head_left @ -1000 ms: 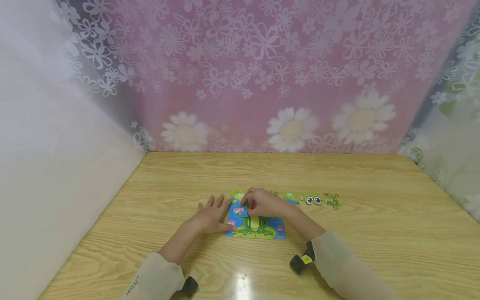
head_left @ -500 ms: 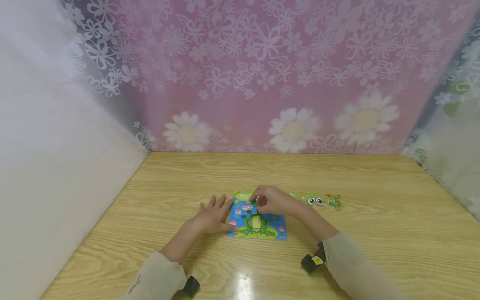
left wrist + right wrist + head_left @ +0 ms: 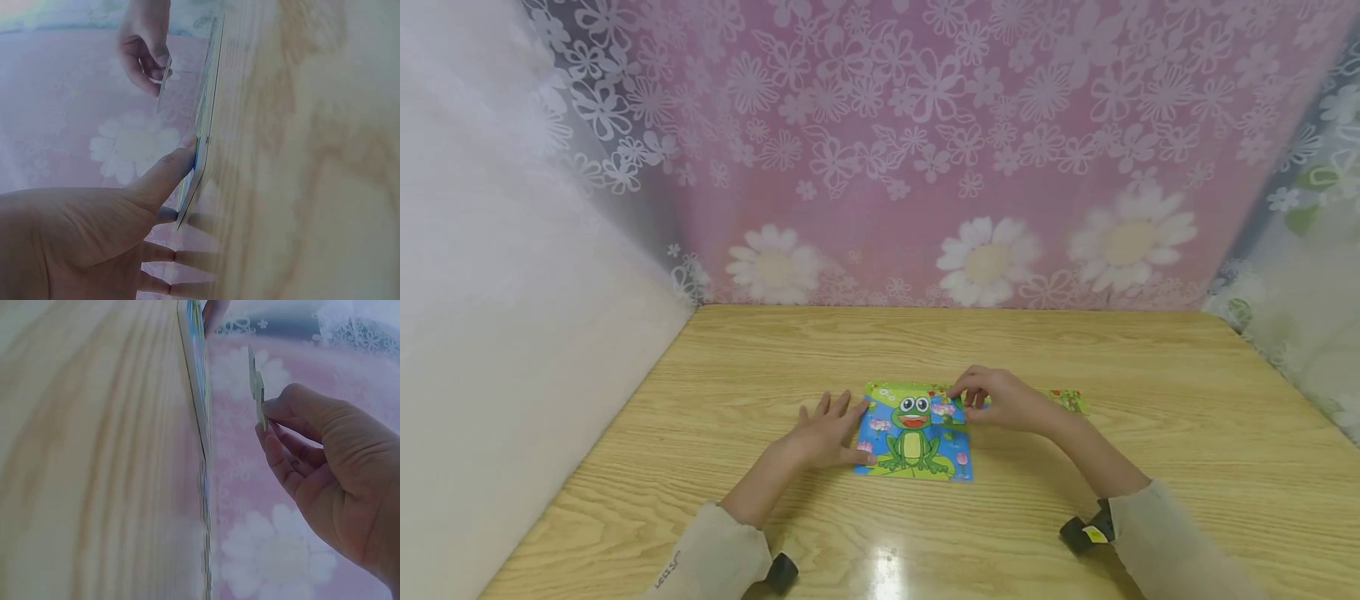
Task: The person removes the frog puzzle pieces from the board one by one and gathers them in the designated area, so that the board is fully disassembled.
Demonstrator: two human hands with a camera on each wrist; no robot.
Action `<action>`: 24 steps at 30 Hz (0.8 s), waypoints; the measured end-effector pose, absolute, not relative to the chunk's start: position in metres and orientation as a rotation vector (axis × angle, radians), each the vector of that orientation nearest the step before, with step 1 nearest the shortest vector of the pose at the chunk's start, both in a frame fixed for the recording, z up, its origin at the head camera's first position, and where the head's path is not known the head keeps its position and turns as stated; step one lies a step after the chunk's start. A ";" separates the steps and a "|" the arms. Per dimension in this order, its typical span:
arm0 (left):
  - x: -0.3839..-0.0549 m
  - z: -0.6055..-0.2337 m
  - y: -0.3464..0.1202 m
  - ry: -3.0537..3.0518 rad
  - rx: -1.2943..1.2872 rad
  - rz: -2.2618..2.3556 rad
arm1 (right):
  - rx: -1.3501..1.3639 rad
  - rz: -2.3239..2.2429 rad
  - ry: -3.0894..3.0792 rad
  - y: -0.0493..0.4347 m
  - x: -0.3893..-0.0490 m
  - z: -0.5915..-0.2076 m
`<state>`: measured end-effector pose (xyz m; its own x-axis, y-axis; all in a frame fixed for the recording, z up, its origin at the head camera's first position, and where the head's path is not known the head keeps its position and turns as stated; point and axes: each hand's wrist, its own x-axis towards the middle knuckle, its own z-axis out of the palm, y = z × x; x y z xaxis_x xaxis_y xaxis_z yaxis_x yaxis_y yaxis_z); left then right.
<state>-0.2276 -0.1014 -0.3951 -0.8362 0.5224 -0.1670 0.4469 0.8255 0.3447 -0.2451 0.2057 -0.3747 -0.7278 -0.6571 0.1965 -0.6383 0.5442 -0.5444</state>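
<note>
Table wood-grained, smooth, glossy; frog puzzle smooth printed board; backdrop cloth-like; sleeves matt cloth.

Wood-grained table under a frog puzzle and loose pieces.

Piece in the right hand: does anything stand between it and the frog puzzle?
Nothing visible does. In the right wrist view, only an open gap separates the piece from the puzzle. The left hand rests at the puzzle's left edge, away from that gap.
</note>
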 end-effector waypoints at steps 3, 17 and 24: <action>-0.228 -0.396 -0.101 2.751 0.742 0.426 | -1.131 -0.954 2.756 0.220 -0.242 -0.375; -0.227 -0.394 -0.101 2.743 0.735 0.439 | -1.126 -0.968 2.778 0.258 -0.228 -0.389; -0.227 -0.394 -0.101 2.741 0.745 0.448 | -1.031 -0.976 2.780 0.261 -0.224 -0.398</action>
